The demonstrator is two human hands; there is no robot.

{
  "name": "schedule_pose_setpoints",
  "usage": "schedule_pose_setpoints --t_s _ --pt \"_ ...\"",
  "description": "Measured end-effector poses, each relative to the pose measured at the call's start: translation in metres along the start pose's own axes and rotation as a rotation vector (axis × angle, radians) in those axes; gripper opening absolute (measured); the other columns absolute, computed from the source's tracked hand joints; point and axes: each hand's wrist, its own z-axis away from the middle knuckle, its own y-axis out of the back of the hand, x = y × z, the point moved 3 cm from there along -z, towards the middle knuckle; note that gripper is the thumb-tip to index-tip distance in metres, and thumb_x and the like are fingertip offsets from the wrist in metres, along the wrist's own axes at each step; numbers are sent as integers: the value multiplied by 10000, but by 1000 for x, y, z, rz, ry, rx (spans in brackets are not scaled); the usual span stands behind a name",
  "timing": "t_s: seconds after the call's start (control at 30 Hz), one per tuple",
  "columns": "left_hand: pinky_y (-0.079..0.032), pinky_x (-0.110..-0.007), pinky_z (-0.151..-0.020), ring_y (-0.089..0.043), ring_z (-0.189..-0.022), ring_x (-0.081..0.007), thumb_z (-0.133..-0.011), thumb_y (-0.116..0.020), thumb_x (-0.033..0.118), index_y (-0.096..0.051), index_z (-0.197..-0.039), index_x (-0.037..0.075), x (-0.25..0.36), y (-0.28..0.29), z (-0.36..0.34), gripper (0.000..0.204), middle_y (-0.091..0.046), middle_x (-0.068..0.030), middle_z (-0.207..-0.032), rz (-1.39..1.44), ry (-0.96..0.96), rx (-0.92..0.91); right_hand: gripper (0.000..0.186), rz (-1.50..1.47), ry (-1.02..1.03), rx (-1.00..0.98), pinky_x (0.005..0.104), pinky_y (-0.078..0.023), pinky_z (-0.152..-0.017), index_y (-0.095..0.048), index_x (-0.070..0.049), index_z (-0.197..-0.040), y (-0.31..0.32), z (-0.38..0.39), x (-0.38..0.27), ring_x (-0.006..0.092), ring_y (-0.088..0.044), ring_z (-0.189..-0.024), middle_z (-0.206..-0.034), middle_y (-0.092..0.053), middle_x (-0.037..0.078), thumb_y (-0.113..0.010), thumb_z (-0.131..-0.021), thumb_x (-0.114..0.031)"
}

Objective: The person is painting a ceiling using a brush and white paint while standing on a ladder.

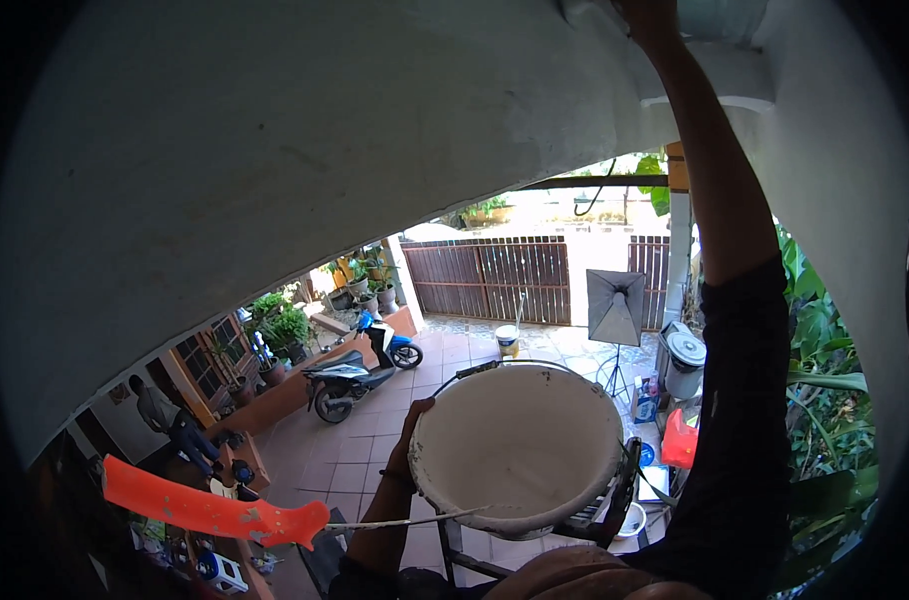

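A large whitish bucket (pixel 515 450) with a paint-stained rim stands in front of me at the top of a dark ladder (pixel 457 555). My left hand (pixel 407 450) is closed on the bucket's left side, fingers at the rim. A tool with an orange, paint-spattered handle (pixel 210 505) juts out to the left. Its thin rod (pixel 395 522) reaches the bucket's near rim. My right arm stretches up, and my right hand (pixel 653 18) is beside the pale ceiling moulding (pixel 710 75). The top edge cuts off its fingers, so anything held there is hidden.
A sloping pale ceiling (pixel 305 130) hangs close overhead. Below, a motorcycle (pixel 360 365), a small bucket (pixel 508 342) and a softbox on a stand (pixel 616 305) are on the tiled floor (pixel 445 350). A person (pixel 165 415) stands at left. Leafy plants (pixel 825 430) line the right.
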Motion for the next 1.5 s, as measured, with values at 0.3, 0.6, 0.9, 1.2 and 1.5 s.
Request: schedule_pose_setpoints --t_s 0.3,0.6,0.9,1.2,1.5 --pt "-524 -303 -730 -622 -814 -174 -832 -585 519 -610 -1071 58 -20 34 -45 520 -653 -74 -946 156 -18 -116 206 -811 559 -293 293 -554 -707 -628 -58 -1043 36 16 -75 132 -629 -790 -880 -635 28 -625 -892 -198" --pt "-519 -299 -726 -609 -810 -165 -824 -606 508 -608 -1039 64 -20 31 -35 494 -638 -56 -921 122 -37 -56 159 -780 58 -73 310 -563 -620 -635 -94 -909 23 -17 77 128 -620 -692 -777 -623 11 -692 -832 -221" --pt "-467 -310 -894 -534 -1049 -162 -937 -528 286 -488 -1228 115 -37 65 -56 340 -542 -45 -1143 20 -282 -165 233 258 256 118 297 -578 -599 -649 -22 -1043 63 -46 165 177 -679 -709 -938 -689 102 -549 -905 -180" --pt "-433 -318 -942 -482 -1123 -156 -953 -488 200 -431 -1279 143 -41 82 -75 336 -492 -39 -1203 -70 -309 -267 274 782 551 183 318 -566 -716 -637 -63 -1123 26 -33 76 189 -666 -889 -1103 -660 77 -624 -893 -212" --pt "-501 -305 -827 -592 -944 -168 -892 -560 440 -562 -1154 75 -15 7 -17 449 -615 -65 -1044 127 -15 -141 206 -710 429 -227 268 -527 -591 -651 -57 -924 44 46 -97 112 -614 -675 -778 -632 15 -705 -820 -227"
